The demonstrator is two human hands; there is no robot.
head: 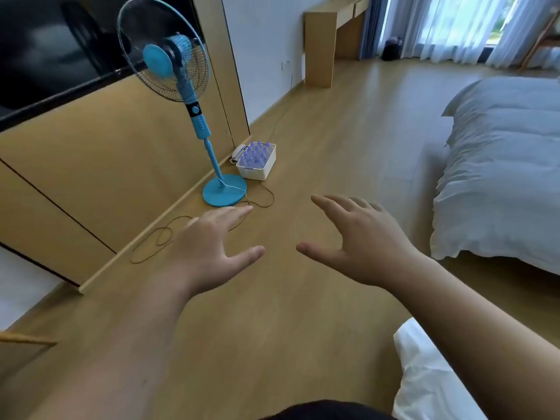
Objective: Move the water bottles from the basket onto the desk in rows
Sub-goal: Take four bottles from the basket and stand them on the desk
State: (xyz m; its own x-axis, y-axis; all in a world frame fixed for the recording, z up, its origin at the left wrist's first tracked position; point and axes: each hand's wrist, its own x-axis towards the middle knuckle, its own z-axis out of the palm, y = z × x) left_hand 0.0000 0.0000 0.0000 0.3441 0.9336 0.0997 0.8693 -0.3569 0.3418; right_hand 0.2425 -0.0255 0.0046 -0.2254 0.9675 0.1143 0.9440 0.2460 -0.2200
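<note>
Purple-capped bottles (255, 153) fill rectangular white basket (260, 170)

Bedroom, bed (500, 165) with pale duvet, wooden desk (330, 28), curtained window (472, 22), wall television (60, 50), standing fan (181, 101)

Left hand (209, 247) and right hand (357, 244) extended forward on bare forearms, palms down, fingers spread, thumbs pointing inward, holding nothing.

water bottles (255, 153): too small to count, bodies hidden inside basket (263, 171) | desk (333, 22): top cut off by upper edge | left hand (209, 250) fingertips: motion-blurred
</note>
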